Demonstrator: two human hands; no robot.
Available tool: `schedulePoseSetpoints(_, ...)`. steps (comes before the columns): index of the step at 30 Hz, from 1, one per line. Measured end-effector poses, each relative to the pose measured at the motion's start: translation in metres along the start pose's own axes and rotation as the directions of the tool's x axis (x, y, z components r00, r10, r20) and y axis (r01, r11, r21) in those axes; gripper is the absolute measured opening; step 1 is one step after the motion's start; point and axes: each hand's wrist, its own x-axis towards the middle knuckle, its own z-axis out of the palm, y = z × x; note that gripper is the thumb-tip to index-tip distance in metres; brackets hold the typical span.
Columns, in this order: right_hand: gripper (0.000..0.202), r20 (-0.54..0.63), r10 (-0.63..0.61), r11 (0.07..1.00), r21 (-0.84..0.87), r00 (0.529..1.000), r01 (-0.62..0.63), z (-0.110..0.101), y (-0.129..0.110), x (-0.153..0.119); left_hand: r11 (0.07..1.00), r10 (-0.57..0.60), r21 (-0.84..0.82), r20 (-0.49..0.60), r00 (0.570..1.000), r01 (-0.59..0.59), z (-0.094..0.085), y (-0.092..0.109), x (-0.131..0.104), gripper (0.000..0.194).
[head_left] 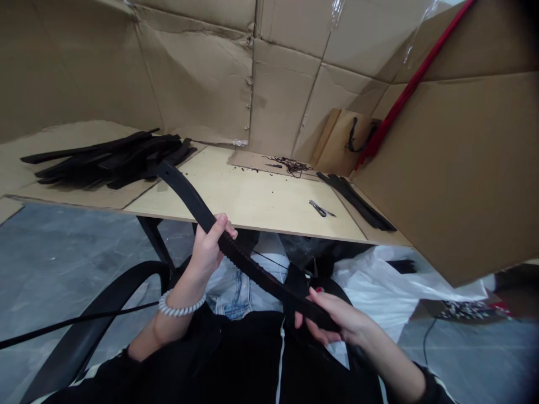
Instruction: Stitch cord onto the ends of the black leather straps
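Note:
A long, curved black strip (255,270) with a hole near its far end slants across my lap, held by both hands. Rough ridges run along part of its edge near the middle. My left hand (211,240), with a coiled white band on the wrist, is closed round the strip left of its middle. Lower down, my right hand (332,318) grips it near the other end, thumb on top and fingers beneath. The strip's far end rises in front of the table's edge, close to a pile of similar black strips (122,159).
More black strips (357,202) lie at the table's right. A small snipping tool (320,209) rests on the tabletop (236,196). Behind it is a tangle of dark cord (292,166). Cardboard walls (202,73) enclose the back, and a paper bag (343,140) stands in the corner.

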Motion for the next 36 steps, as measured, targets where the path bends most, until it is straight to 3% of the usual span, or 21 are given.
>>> schedulePoseSetpoints(2, 0.066, -0.150, -0.114, 0.992, -0.070, 0.982, 0.105, 0.001, 0.001, 0.001, 1.000, 0.017, 0.024, -0.003, 1.000, -0.017, -0.001, 0.000, 0.002, 0.044)
schedulePoseSetpoints(3, 0.057, -0.296, -0.249, 0.961, -0.191, 0.922, 0.198, 0.000, 0.002, 0.003, 0.999, 0.006, 0.035, -0.024, 1.000, -0.005, -0.001, 0.000, 0.003, 0.043)
schedulePoseSetpoints(6, 0.039, -0.526, -0.623, 0.754, -0.602, 0.579, 0.264, -0.004, 0.007, 0.008, 0.996, -0.083, 0.020, -0.088, 0.993, 0.085, 0.001, -0.001, 0.004, 0.043)
schedulePoseSetpoints(7, 0.037, -0.538, -0.669, 0.714, -0.657, 0.512, 0.241, -0.006, 0.008, 0.010, 0.994, -0.108, 0.002, -0.098, 0.989, 0.109, 0.001, -0.001, 0.004, 0.043)
schedulePoseSetpoints(8, 0.037, -0.542, -0.664, 0.719, -0.653, 0.516, 0.240, -0.007, 0.008, 0.011, 0.993, -0.121, -0.017, -0.099, 0.988, 0.120, 0.002, -0.001, 0.004, 0.045)
schedulePoseSetpoints(9, 0.039, -0.532, -0.603, 0.769, -0.585, 0.594, 0.258, -0.007, 0.008, 0.012, 0.993, -0.117, -0.032, -0.094, 0.989, 0.115, 0.002, -0.001, 0.003, 0.046)
schedulePoseSetpoints(10, 0.044, -0.473, -0.486, 0.848, -0.460, 0.735, 0.264, -0.007, 0.008, 0.012, 0.994, -0.106, -0.042, -0.076, 0.991, 0.103, 0.002, -0.001, 0.002, 0.048)
schedulePoseSetpoints(11, 0.051, -0.342, -0.329, 0.925, -0.304, 0.880, 0.227, -0.006, 0.007, 0.011, 0.995, -0.091, -0.051, -0.053, 0.994, 0.088, 0.002, -0.001, 0.001, 0.050)
schedulePoseSetpoints(12, 0.061, -0.163, -0.176, 0.976, -0.160, 0.971, 0.150, -0.005, 0.005, 0.009, 0.996, -0.076, -0.059, -0.024, 0.997, 0.074, 0.002, 0.000, 0.000, 0.051)
schedulePoseSetpoints(13, 0.071, 0.003, -0.064, 0.996, -0.056, 0.998, 0.064, -0.004, 0.004, 0.007, 0.996, -0.062, -0.066, 0.008, 0.998, 0.062, 0.002, 0.000, -0.001, 0.053)
schedulePoseSetpoints(15, 0.081, 0.151, -0.005, 1.000, 0.018, 0.989, 0.003, -0.002, 0.000, 0.001, 0.995, -0.050, -0.080, 0.074, 0.996, 0.056, 0.001, 0.001, -0.001, 0.056)
schedulePoseSetpoints(16, 0.078, 0.117, -0.052, 0.999, -0.003, 0.992, 0.053, -0.002, -0.002, -0.001, 0.994, -0.056, -0.084, 0.104, 0.993, 0.064, 0.001, 0.002, -0.001, 0.058)
schedulePoseSetpoints(18, 0.065, -0.100, -0.244, 0.952, -0.216, 0.965, 0.218, -0.005, -0.007, -0.004, 0.993, -0.097, -0.057, 0.129, 0.987, 0.105, 0.000, 0.002, 0.001, 0.059)
schedulePoseSetpoints(20, 0.056, -0.343, -0.503, 0.783, -0.570, 0.793, 0.250, -0.011, -0.010, -0.005, 0.990, -0.141, -0.002, 0.077, 0.987, 0.141, 0.000, 0.000, 0.003, 0.057)
schedulePoseSetpoints(22, 0.051, -0.440, -0.662, 0.638, -0.756, 0.607, 0.148, -0.017, -0.011, -0.005, 0.990, -0.135, 0.037, -0.017, 0.991, 0.136, 0.001, -0.001, 0.003, 0.053)
schedulePoseSetpoints(23, 0.051, -0.445, -0.656, 0.639, -0.757, 0.610, 0.136, -0.018, -0.011, -0.004, 0.991, -0.123, 0.037, -0.047, 0.991, 0.125, 0.001, -0.002, 0.003, 0.053)
schedulePoseSetpoints(25, 0.056, -0.368, -0.470, 0.785, -0.591, 0.802, 0.189, -0.018, -0.007, -0.002, 0.994, -0.106, 0.003, -0.058, 0.993, 0.107, 0.001, -0.002, 0.002, 0.054)
schedulePoseSetpoints(27, 0.067, -0.156, -0.181, 0.949, -0.287, 0.971, 0.131, -0.013, -0.001, -0.001, 0.994, -0.099, -0.051, -0.037, 0.994, 0.097, 0.002, 0.000, 0.001, 0.056)
schedulePoseSetpoints(30, 0.073, 0.094, 0.016, 0.998, 0.058, 0.995, -0.021, -0.002, 0.011, -0.003, 0.992, -0.053, -0.111, 0.011, 0.999, 0.054, 0.001, 0.002, 0.001, 0.061)
schedulePoseSetpoints(33, 0.080, 0.156, -0.004, 0.965, 0.259, 0.988, -0.037, 0.002, 0.015, -0.008, 0.993, 0.012, -0.119, 0.056, 0.998, -0.005, -0.001, 0.004, 0.002, 0.063)
schedulePoseSetpoints(36, 0.071, 0.201, -0.027, 0.950, 0.309, 0.979, -0.037, -0.002, 0.009, -0.014, 0.996, 0.046, -0.086, 0.112, 0.993, -0.036, -0.003, 0.003, 0.003, 0.065)
